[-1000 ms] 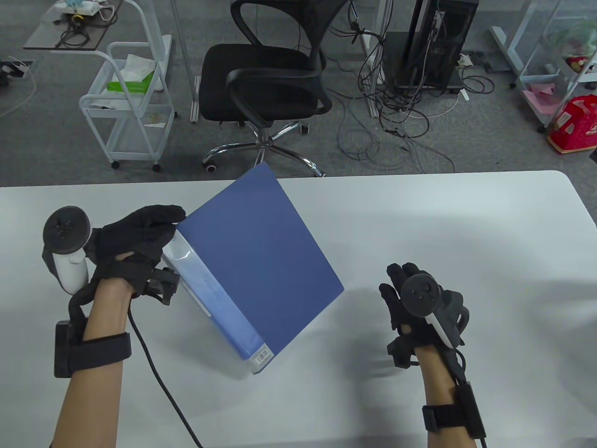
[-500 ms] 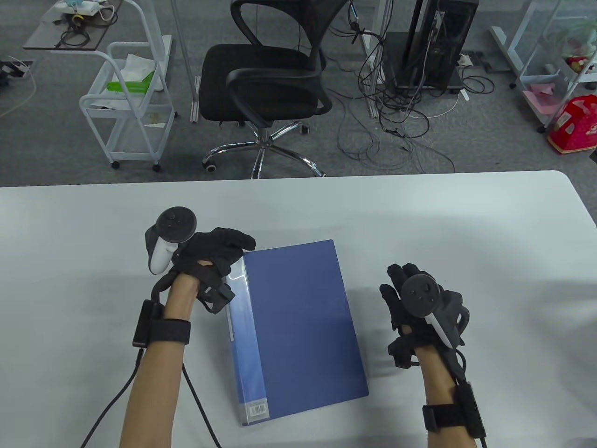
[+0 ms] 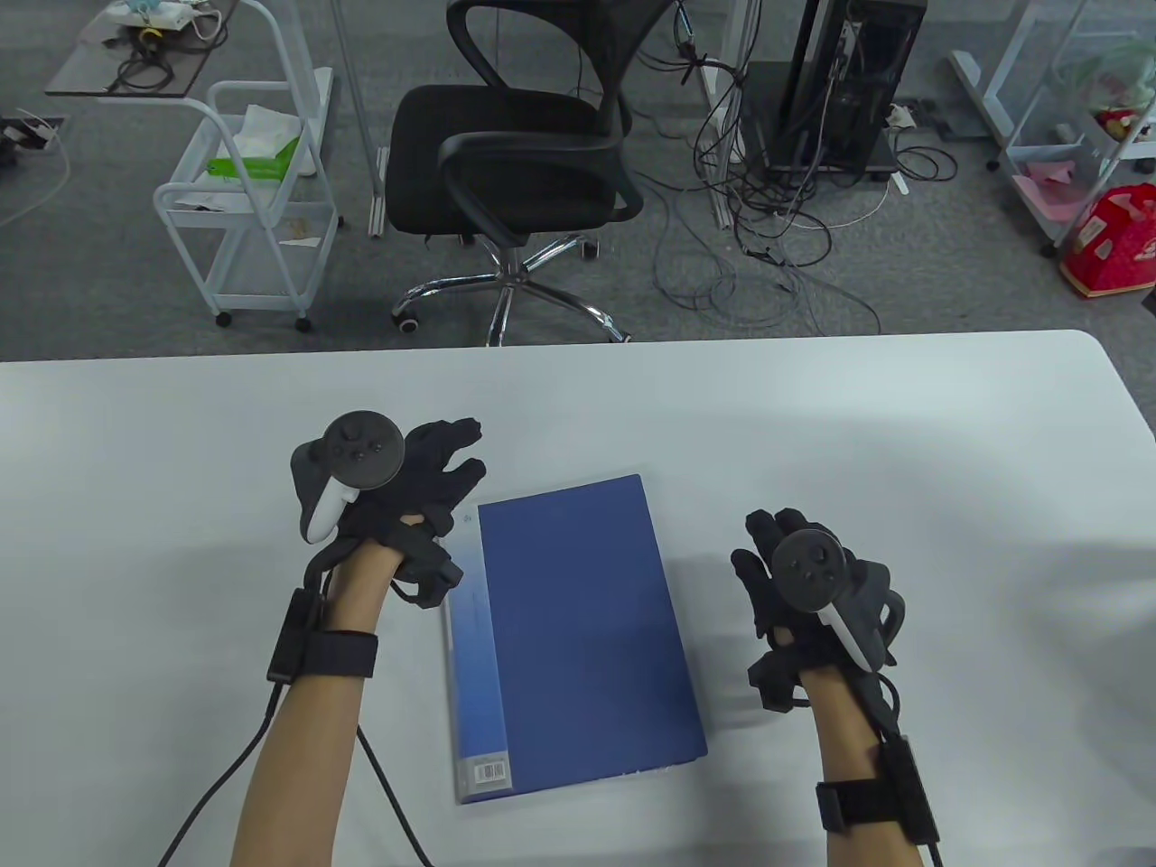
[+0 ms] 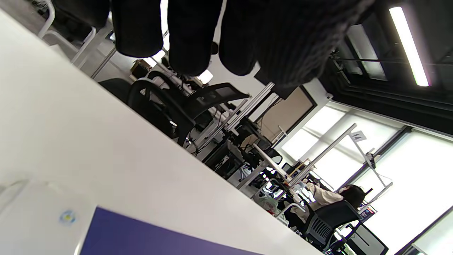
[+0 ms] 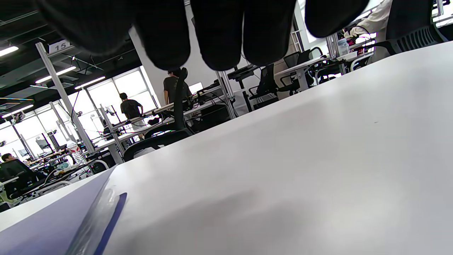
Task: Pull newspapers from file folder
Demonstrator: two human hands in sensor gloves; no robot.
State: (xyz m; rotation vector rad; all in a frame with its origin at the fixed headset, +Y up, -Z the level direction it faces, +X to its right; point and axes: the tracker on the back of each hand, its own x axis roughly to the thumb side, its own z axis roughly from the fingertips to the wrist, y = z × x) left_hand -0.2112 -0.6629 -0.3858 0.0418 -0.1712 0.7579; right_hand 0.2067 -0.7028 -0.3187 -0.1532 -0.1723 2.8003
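Holding nothing right now, both hands are off the folder. The left hand (image 3: 424, 488) sits just past the far-left corner of the blue file folder (image 3: 578, 632), fingers (image 3: 456, 452) spread and pointing away over the white table (image 3: 903, 433). From the table view I can't really tell if the heel of that hand touches the folder's spine corner or just hovers beside it. In the left wrist view the gloved fingers (image 4: 191, 35) hang loose above the tabletop with a clear gap under them, so the hand is open.

The right hand (image 3: 813, 587) is off to the right of the folder, near it but not touching, fingers extended and relaxed. The right wrist view shows the fingertips (image 5: 219, 32) dangling over bare table with the folder's edge (image 5: 53, 219) down in the lower-left corner, so that one's open too.

Folder itself lies flat and closed in the middle of the table between the 2 hands, spine on the left with a pale label strip and a barcode sticker at the near end. No newspapers visible, cover's shut.

Past the table there's a black office chair (image 3: 515, 153), a white wire cart (image 3: 244, 199) on the left, and a tangle of cables (image 3: 768, 226) under a dark PC tower.
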